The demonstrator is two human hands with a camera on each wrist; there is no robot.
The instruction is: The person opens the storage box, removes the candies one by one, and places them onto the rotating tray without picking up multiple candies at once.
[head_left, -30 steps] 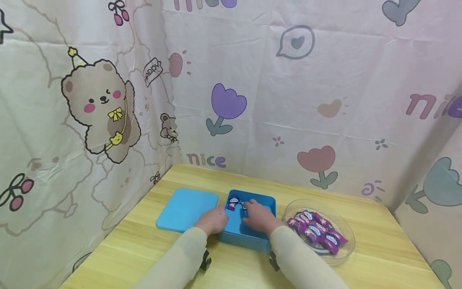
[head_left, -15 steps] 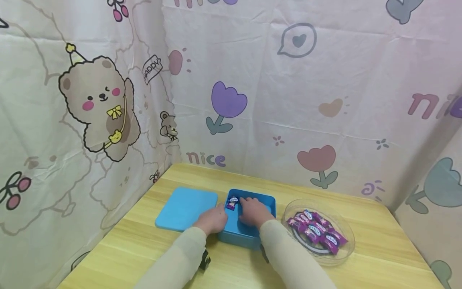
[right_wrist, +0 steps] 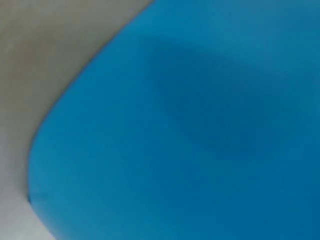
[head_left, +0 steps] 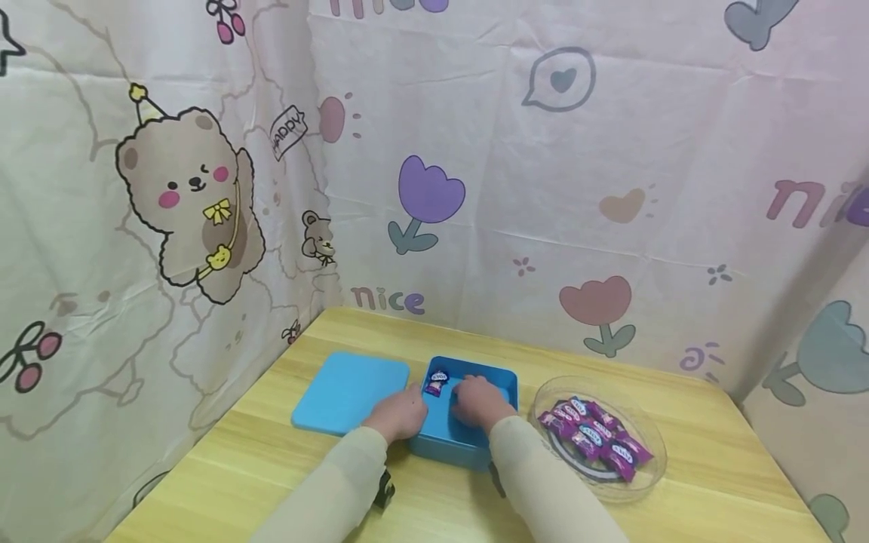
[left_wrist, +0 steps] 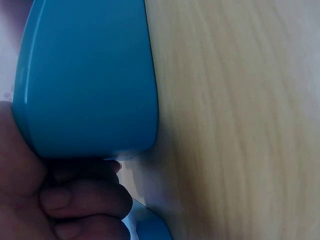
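Observation:
A blue box (head_left: 448, 451) stands uncovered on the table. My left hand (head_left: 399, 413) holds it at its left side. In the left wrist view, curled fingers (left_wrist: 85, 202) press against the outside of the box wall, with the thumb side at the rim. One purple-wrapped candy (head_left: 437, 382) lies in the far left corner of the box. My right hand (head_left: 480, 401) reaches down inside, just right of that candy. Its fingertips and whatever is under them are hidden. Only the outside of the blue box (right_wrist: 175, 125) fills the right wrist view, blurred.
Left of the box lies a flat light-blue lid (head_left: 353, 392). To the right stands a clear round bowl (head_left: 660, 460) with several purple-wrapped candies (head_left: 594, 434). Printed cloth (head_left: 502, 188) hangs behind the wooden table (head_left: 720, 430).
My right hand, seen with a candy at its fingertips one second ago, has moved left and down into the box. That candy is now out of sight. The left hand stays put.

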